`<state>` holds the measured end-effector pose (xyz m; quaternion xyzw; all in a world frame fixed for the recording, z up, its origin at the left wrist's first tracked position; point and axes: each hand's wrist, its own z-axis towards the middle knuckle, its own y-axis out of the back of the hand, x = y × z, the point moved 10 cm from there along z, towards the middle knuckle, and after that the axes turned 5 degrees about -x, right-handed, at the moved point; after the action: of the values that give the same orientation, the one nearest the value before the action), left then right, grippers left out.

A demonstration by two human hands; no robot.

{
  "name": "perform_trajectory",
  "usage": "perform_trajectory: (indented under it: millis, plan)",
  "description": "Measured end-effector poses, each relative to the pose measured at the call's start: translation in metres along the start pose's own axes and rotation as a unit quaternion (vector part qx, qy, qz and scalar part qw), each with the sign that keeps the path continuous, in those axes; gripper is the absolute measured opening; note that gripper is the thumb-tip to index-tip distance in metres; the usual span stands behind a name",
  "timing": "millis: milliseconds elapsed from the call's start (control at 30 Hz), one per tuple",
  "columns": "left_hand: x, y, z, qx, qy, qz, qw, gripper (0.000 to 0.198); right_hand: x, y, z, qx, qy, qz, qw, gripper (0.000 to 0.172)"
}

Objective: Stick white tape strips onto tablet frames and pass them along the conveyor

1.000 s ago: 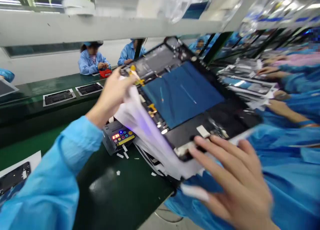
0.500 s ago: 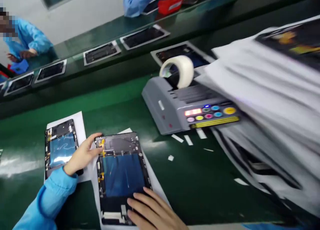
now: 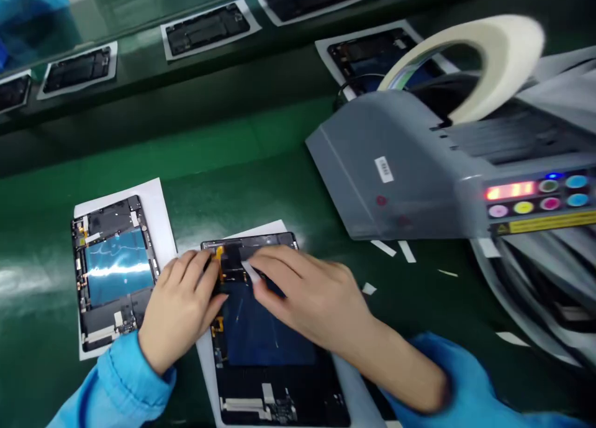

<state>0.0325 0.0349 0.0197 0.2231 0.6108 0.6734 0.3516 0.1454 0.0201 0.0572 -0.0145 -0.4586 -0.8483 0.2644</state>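
Note:
An opened tablet (image 3: 274, 335) lies on white paper on the green table, its blue battery area and inner parts showing. My left hand (image 3: 184, 304) is on the tablet's upper left edge, fingers bent and thumb over the side, holding it. Above the tablet's upper part, my right hand (image 3: 311, 291) pinches a small white strip of tape (image 3: 250, 271) between thumb and fingers. The strip's lower end is hidden by the fingers. Left of it, another opened tablet (image 3: 118, 260) with white tape pieces lies on its own paper.
A grey tape dispenser (image 3: 395, 173) with a large cream tape roll (image 3: 516, 49) stands at the right. Loose white tape scraps (image 3: 384, 248) lie before it. Several opened tablets on paper sit along the raised ledge (image 3: 139, 99) behind. A blue sleeve (image 3: 32, 5) shows far left.
My right hand has moved up from the tablet's lower right to its top and now holds a white strip. My left fingers have curled over the edge. The view has shifted closer.

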Motion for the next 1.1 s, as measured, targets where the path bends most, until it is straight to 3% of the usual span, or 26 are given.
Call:
perform_trajectory:
  millis: [133, 233, 400, 1100]
  plan:
    - [0.009, -0.013, 0.009, -0.003, 0.003, -0.008, 1.0, 0.047, 0.007, -0.038, 0.022, -0.016, 0.029, -0.071, 0.997, 0.017]
    - [0.009, -0.015, 0.006, -0.029, 0.008, -0.005, 1.0, 0.044, 0.009, -0.051, 0.02, -0.003, 0.042, -0.083, 0.996, 0.017]
    - [0.006, -0.013, 0.004, -0.064, 0.02, -0.017, 0.998, 0.038, 0.011, -0.054, 0.014, 0.014, 0.056, -0.089, 0.994, 0.014]
    - [0.003, -0.014, 0.006, -0.063, 0.037, -0.016, 0.997, 0.038, 0.019, -0.061, 0.016, 0.076, 0.046, -0.13, 0.988, 0.021]
